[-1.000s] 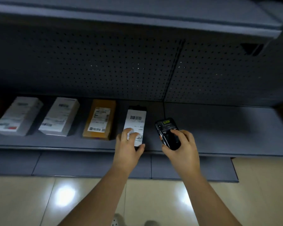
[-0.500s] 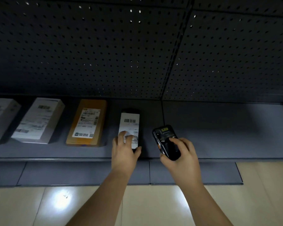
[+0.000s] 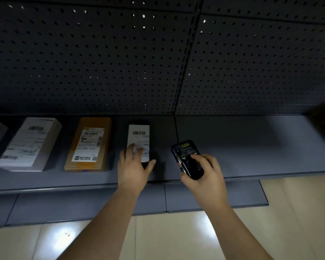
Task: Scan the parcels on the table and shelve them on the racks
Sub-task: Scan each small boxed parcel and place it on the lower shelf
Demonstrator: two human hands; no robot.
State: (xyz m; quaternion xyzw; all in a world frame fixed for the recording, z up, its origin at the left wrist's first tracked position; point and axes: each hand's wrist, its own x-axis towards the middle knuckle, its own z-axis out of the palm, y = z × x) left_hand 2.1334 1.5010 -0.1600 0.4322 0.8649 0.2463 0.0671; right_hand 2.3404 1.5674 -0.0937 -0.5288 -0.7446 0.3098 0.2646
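The dark parcel (image 3: 139,135) lies flat on the shelf (image 3: 251,147), label up, just right of the orange parcel (image 3: 89,145) and in line with the white parcel (image 3: 29,143) further left. The left hand (image 3: 133,166) rests on its near end with fingers laid over the label and thumb spread to the right, pressing on it and not clasping it. The right hand (image 3: 204,177) grasps the scanner (image 3: 188,158), held just above the shelf's front edge with one finger on its face. The main risk seems to be the parcel's near end: it sits close to the shelf lip, so a careless drag as the left hand lifts away could pull it askew or tip it onto the floor (image 3: 167,241). A sideways nudge could also shove it against the orange parcel. The fingers cover part of the label, which might spoil any scan attempted now. The scanner is gripped low on its body, so it could knock the shelf edge.
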